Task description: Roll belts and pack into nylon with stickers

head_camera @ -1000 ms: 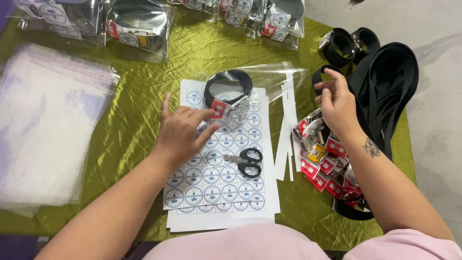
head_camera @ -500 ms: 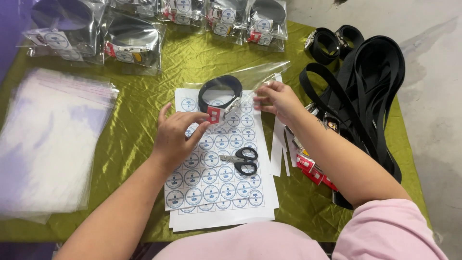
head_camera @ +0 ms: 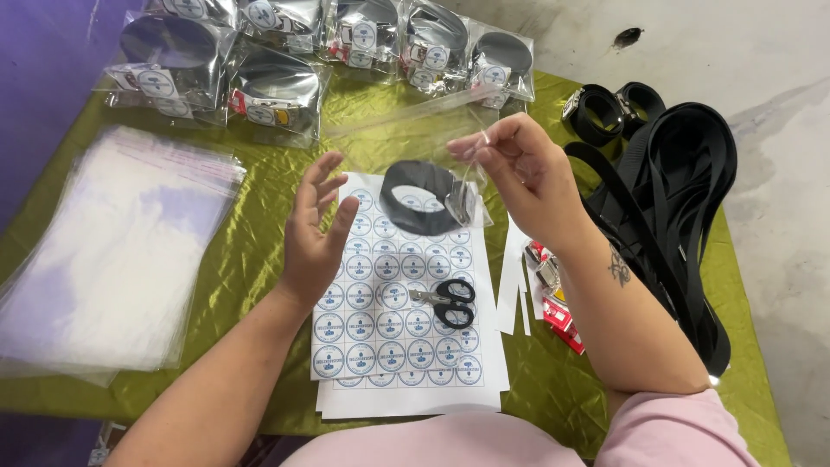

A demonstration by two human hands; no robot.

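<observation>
Grey concrete floor [head_camera: 778, 216] shows past the right edge of a worktop draped in shiny olive-green cloth [head_camera: 259, 225], with a purple surface along the left. Across the far edge lie filled clear packets [head_camera: 285, 52], each holding a coiled black strap; a heap of loose black straps [head_camera: 683, 199] hangs over the right edge, and a stack of empty clear bags [head_camera: 112, 251] rests at the left edge. Near the front edge sit sheets of round blue-and-white stickers [head_camera: 406, 346] with black-handled scissors [head_camera: 445, 301] on top, white paper strips and small red tags [head_camera: 558, 303] to the right. Above the sheets the right hand [head_camera: 527, 173] pinches the top of a clear bag [head_camera: 450, 164] between thumb and fingertips; the coiled black strap [head_camera: 419, 197] sits inside, hanging just over the stickers. The left hand [head_camera: 316, 229] is open, fingers spread, holding nothing, just beside the bag. The step looks like closing a filled bag; the open hand seems well placed to steady it.
</observation>
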